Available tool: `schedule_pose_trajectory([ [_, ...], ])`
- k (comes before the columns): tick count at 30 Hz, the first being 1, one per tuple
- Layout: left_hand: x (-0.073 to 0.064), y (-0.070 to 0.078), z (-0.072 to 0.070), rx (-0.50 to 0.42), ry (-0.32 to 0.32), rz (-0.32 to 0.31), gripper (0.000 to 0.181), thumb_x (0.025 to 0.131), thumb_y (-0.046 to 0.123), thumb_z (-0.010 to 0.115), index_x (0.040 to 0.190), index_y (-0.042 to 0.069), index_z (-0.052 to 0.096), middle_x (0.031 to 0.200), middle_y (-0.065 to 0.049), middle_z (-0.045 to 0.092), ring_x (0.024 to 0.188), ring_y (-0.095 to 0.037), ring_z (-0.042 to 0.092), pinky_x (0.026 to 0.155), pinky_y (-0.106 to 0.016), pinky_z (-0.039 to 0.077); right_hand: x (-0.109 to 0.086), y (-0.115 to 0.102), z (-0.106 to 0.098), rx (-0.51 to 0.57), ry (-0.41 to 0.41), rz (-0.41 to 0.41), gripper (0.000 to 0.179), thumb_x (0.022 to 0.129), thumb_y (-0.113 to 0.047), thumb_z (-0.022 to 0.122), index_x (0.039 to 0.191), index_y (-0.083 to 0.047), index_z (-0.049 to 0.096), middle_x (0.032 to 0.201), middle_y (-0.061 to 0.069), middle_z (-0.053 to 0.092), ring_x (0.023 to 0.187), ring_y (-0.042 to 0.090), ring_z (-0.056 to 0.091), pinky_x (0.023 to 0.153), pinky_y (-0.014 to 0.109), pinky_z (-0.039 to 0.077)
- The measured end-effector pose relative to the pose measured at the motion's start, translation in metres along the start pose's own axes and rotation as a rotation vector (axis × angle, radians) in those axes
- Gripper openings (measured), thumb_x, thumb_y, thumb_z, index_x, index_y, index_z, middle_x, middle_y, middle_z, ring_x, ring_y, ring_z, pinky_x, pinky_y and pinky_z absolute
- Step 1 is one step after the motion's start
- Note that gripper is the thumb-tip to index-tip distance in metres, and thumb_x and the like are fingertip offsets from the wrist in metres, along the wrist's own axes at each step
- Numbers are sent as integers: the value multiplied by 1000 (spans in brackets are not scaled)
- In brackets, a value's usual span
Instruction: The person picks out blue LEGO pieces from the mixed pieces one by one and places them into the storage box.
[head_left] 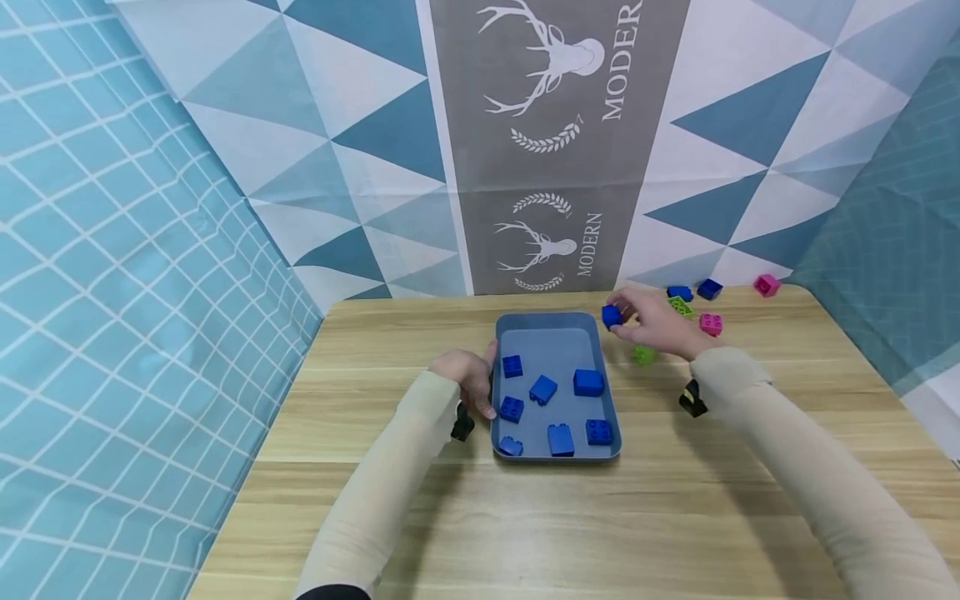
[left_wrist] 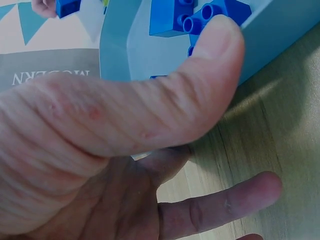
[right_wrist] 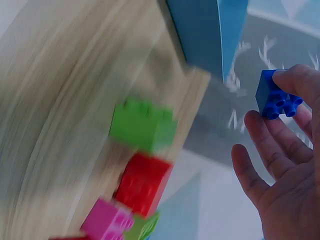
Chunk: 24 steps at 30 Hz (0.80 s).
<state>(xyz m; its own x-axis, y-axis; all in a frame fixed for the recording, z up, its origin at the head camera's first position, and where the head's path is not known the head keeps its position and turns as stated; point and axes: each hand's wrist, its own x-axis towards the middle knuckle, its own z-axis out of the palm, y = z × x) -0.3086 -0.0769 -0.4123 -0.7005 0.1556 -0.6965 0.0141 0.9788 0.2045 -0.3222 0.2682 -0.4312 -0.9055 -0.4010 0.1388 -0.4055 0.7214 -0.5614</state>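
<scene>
A grey-blue tray on the wooden table holds several blue toy building bricks, scattered and turned different ways. My left hand rests against the tray's left side. In the left wrist view its thumb reaches across the tray wall, and the other visible fingers stretch out straight. Just beyond the tray's far right corner, my right hand pinches another blue brick between thumb and fingers, held above the table. The studs of that brick show in the right wrist view.
Loose bricks lie right of the tray: blue, pink and green ones. A red brick shows in the right wrist view. A patterned cloth wall stands behind the table, with a blue checked one at left.
</scene>
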Motion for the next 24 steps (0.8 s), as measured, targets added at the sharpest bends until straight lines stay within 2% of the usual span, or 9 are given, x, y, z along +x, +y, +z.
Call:
schedule_pose_trajectory([
  [6,3,-4,2,-33,15,16,142,70,32,94,162,41,-13,129,-19,64,81,-23,68,68,-37,55,18,-14,26,-112,-62,-54,43,93,-14,70,133,-3,61,121,17,68,113,35,63,98,58,51],
  [12,4,-5,5,-81,29,19,141,67,31,95,162,43,-9,145,-20,54,83,-24,67,69,-39,55,23,-17,40,-148,-73,-77,45,92,-13,73,134,-1,63,133,20,65,121,39,61,105,61,46],
  [16,2,-4,5,-77,27,21,141,68,30,95,162,42,-9,140,-19,57,84,-24,67,70,-39,56,25,-18,46,-186,-99,-69,44,91,-11,73,133,-1,64,137,23,62,124,41,60,105,61,47],
  [20,0,-4,4,-75,25,8,141,68,30,95,162,43,-9,118,-16,64,84,-23,67,71,-38,55,29,-18,54,-217,-142,-50,44,91,-10,73,134,-2,65,137,26,60,121,41,62,103,59,49],
  [24,1,-6,4,-83,22,11,141,69,29,95,162,42,-10,133,-18,60,84,-23,67,70,-38,55,32,-17,60,-254,-190,-37,45,90,-7,74,133,0,66,131,25,62,115,38,63,100,57,52],
])
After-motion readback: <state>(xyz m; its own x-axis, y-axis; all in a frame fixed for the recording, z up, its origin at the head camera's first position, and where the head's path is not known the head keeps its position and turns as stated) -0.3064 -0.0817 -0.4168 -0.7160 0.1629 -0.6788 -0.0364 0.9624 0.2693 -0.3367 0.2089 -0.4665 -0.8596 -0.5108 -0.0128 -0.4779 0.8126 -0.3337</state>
